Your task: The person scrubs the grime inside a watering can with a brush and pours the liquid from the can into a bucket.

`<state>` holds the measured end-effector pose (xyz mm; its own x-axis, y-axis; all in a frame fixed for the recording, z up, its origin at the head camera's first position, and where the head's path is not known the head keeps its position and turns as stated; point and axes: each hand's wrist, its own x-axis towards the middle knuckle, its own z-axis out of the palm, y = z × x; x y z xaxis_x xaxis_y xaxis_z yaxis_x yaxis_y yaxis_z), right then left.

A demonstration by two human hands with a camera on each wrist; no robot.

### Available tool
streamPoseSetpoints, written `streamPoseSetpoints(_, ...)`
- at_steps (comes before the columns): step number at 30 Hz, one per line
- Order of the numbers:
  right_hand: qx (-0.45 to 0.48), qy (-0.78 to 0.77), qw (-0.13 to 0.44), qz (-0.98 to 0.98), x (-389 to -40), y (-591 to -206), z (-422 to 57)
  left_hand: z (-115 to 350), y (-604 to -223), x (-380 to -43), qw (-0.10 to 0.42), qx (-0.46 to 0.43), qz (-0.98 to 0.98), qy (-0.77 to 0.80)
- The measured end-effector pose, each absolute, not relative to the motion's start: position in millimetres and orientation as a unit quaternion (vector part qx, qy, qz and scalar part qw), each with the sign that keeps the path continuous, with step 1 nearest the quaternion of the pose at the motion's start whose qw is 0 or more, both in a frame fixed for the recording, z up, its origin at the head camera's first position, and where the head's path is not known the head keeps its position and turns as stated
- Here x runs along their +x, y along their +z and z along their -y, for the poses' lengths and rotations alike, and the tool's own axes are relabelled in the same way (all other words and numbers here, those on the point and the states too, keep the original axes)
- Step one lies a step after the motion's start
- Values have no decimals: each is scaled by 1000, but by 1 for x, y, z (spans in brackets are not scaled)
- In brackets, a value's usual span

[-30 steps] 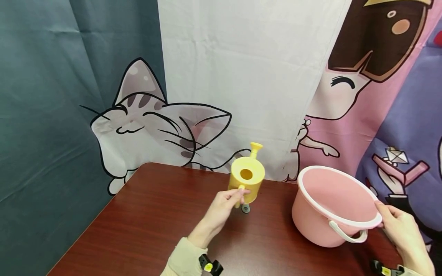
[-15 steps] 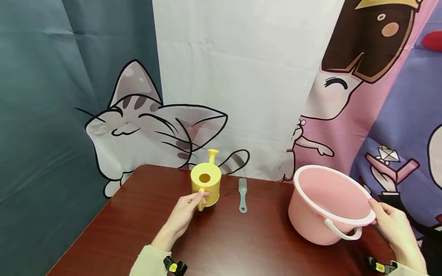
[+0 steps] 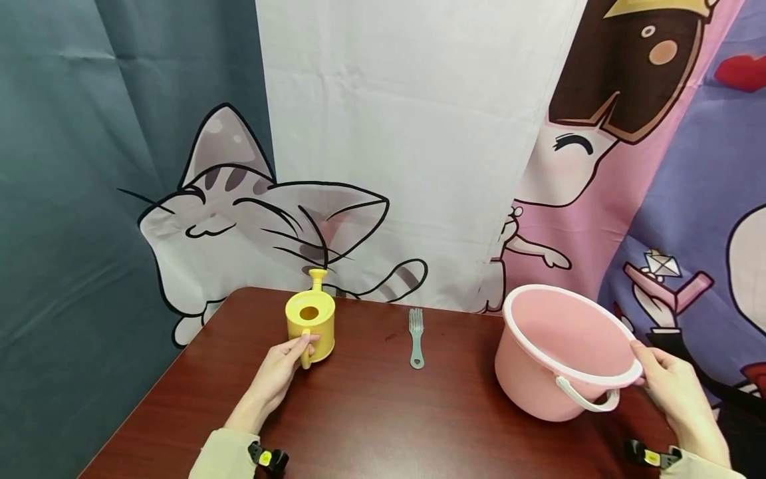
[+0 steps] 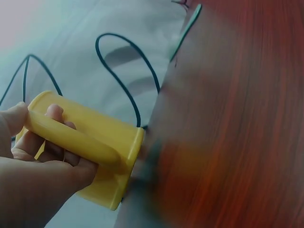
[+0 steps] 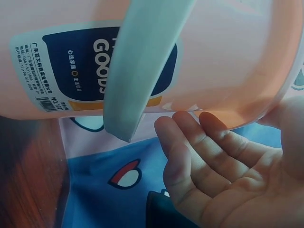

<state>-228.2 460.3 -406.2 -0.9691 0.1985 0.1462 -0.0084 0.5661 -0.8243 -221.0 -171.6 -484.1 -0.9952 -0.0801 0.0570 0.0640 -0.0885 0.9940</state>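
Observation:
A yellow watering can (image 3: 320,332) stands upright at the left of the table, its spout pointing to the back; whether its base touches the wood I cannot tell. My left hand (image 3: 278,372) grips its handle (image 4: 76,140), fingers curled round it in the left wrist view. At the right, a pink bucket (image 3: 526,379) leans a little, with a white handle (image 3: 583,399) hanging at its front. My right hand (image 3: 676,386) pinches the bucket's right rim, thumb on top and fingers underneath. In the right wrist view a label (image 5: 76,66) shows on the bucket's side.
A teal fork (image 3: 416,339) lies between the can and the bucket, tines toward the back. The dark red wooden table (image 3: 383,426) ends against a printed cloth backdrop (image 3: 395,153) with a cat drawing.
My left hand has carried the watering can left and lowered it, uncovering the fork it had mostly hidden. The right hand keeps its hold on the bucket rim, and the head view has shifted slightly.

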Motion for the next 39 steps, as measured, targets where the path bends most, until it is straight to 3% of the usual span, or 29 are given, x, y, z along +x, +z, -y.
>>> streamPoseSetpoints(23, -53, 473, 109, 872, -221, -408, -470, 216, -492, -235, -21, 16, 693, -720)
streamPoseSetpoints(27, -51, 509, 101, 853, -219, -407, -472, 220, -488, -232, -12, 19, 724, -689)
streamPoseSetpoints(31, -47, 505, 133, 851, -215, -402, -470, 225, -483, -227, -4, 21, 764, -645)
streamPoseSetpoints(35, -77, 392, 169, 901, -206, -388, -463, 230, -472, -218, 9, 30, 827, -561)
streamPoseSetpoints(39, -75, 268, 195, 940, -192, -366, -442, 230, -452, -212, 56, 20, 886, -459)
